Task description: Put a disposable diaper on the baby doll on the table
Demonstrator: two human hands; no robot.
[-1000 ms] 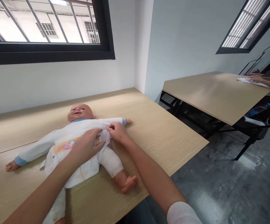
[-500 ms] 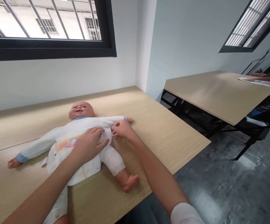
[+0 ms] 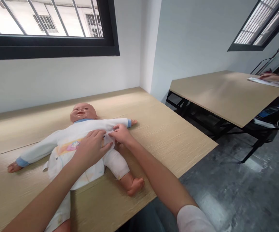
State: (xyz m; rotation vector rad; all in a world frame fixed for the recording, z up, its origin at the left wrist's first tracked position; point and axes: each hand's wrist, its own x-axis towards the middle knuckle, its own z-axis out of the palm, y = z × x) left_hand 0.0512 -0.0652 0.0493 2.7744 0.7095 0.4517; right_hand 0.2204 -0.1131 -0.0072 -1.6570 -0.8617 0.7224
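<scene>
A baby doll (image 3: 83,111) lies on its back on the wooden table, arms stretched out sideways. It wears a white top with blue cuffs and white leggings. A white diaper (image 3: 91,175) with a coloured cartoon print lies over its belly and hips. My left hand (image 3: 91,148) rests on the diaper's front, fingers and thumb apart, hiding part of the print. At the side of the doll's waist, my right hand (image 3: 120,133) pinches the diaper's side edge between thumb and fingers. Another side flap of the diaper sticks out on the left.
The table (image 3: 173,135) meets the wall at the back, under a barred window (image 3: 45,25). A second table (image 3: 221,96) stands to the right across a gap, where another person's hand (image 3: 272,76) rests on a white item. Dark metal legs stand below it.
My right hand has moved slightly left, bringing the diaper's side edge closer to its front. My left hand stays almost in place on the diaper.
</scene>
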